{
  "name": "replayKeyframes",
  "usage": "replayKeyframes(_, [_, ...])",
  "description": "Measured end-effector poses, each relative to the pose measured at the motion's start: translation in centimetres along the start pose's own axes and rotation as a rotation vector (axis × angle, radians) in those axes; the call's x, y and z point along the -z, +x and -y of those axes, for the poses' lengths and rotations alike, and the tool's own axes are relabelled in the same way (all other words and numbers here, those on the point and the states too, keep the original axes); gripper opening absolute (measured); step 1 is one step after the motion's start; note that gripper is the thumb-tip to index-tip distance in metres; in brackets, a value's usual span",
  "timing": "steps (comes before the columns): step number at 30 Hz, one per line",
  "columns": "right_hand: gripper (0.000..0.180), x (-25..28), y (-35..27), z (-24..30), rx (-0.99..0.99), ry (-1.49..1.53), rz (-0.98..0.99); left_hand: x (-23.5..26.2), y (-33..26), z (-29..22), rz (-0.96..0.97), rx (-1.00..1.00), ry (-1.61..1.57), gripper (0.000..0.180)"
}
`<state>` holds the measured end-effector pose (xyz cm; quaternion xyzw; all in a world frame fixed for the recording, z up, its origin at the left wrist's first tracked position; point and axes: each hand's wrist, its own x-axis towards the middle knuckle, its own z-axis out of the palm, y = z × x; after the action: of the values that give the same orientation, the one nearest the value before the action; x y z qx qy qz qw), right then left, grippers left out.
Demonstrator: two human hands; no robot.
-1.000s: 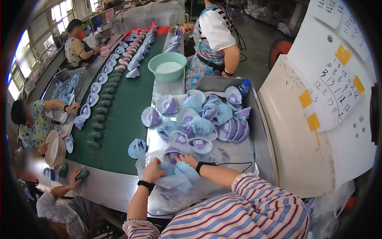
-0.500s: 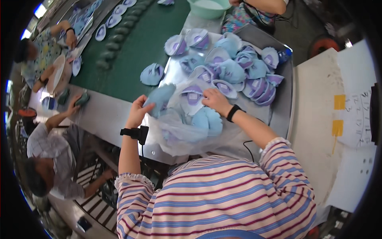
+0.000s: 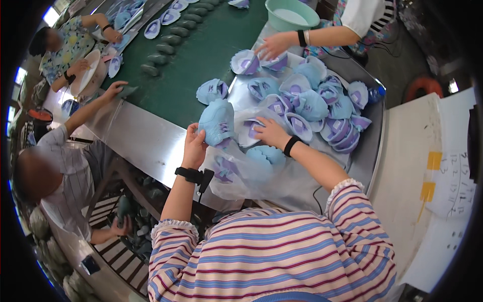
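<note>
My left hand (image 3: 194, 143) grips a light blue shoe upper (image 3: 216, 122) by its near edge, raised with its laced front showing. My right hand (image 3: 274, 135) is closed at the edge of another upper (image 3: 247, 133), whose purple lining faces up. Its thumb and fingertips are partly hidden there. Below both hands lies a clear plastic bag (image 3: 241, 176) with blue uppers (image 3: 264, 160) in and around it. One more upper (image 3: 212, 91) rests just beyond the raised one.
Several blue and purple uppers (image 3: 310, 104) are heaped on the metal table to the right. A co-worker's hand (image 3: 274, 46) reaches over the heap's far end. Dark shoe-shaped forms (image 3: 165, 49) line the green belt (image 3: 186, 65). A green basin (image 3: 292, 14) stands beyond; co-workers sit left.
My left hand has turned the upper so its laced front shows. A co-worker's hand has come in over the heap from the far right. My view has shifted slightly.
</note>
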<state>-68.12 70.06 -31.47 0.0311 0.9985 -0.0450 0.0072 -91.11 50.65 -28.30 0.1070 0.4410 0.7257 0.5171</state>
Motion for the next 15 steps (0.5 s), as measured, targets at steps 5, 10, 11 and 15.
replayKeyframes(5, [0.025,6.8,-0.6,-1.0,-0.493,1.305,-0.247,0.7,-1.7,-0.3,-0.057,0.009,0.107,0.039])
replayKeyframes(10, [0.036,10.0,-2.9,-0.2,-0.549,2.069,-0.417,-2.6,-2.1,-1.4,-0.014,0.01,-0.176,0.04])
replayKeyframes(11, [0.038,10.1,-2.8,0.4,-0.53,2.1,-0.456,-3.5,-2.0,-1.4,0.015,-0.002,-0.181,0.04])
replayKeyframes(15, [0.042,10.0,-3.7,0.5,-0.488,2.268,-0.513,-5.2,-0.4,-0.8,0.107,-0.017,-0.158,0.036])
